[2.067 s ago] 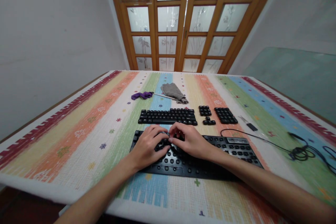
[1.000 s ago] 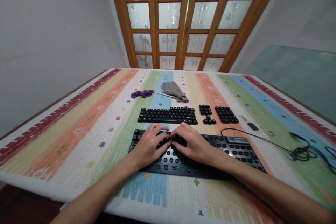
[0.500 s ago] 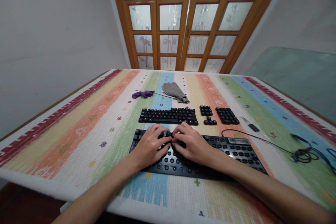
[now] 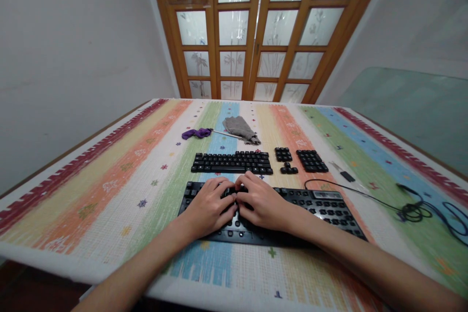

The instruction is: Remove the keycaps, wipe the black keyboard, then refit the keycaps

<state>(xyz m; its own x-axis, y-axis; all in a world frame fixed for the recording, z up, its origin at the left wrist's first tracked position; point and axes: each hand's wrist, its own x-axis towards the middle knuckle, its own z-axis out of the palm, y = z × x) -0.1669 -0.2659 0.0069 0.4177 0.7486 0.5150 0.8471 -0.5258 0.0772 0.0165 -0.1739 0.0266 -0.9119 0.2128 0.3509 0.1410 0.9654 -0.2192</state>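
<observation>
A black keyboard (image 4: pixel 252 239) lies in front of me with most of its keycaps off, leaving bare key posts. Over its upper left-middle, my left hand (image 4: pixel 210 207) is closed, its bent fingertips drawn together above the keys. My right hand (image 4: pixel 263 204) meets it there, also closed, thumb and fingers pinched at the same spot. Whatever lies between the fingertips is too small and hidden to name. Behind the keyboard, loose black keycaps (image 4: pixel 232 162) are laid out in keyboard order. Separate groups hold the navigation keycaps (image 4: pixel 283 154), arrow keycaps (image 4: pixel 288 169) and number-pad keycaps (image 4: pixel 312 161).
A grey cloth (image 4: pixel 241 129) and a purple cloth (image 4: pixel 196 133) lie farther back, with a thin rod between them. To the right are a small black-handled tool (image 4: pixel 347 176) and the coiled keyboard cable (image 4: pixel 415 212). A striped tablecloth (image 4: pixel 109 214) covers the table.
Both hands stay over the same part of the keyboard, with their fingertips now closer together. The whole view has shifted slightly; the keyboard and keycap groups stay in place.
</observation>
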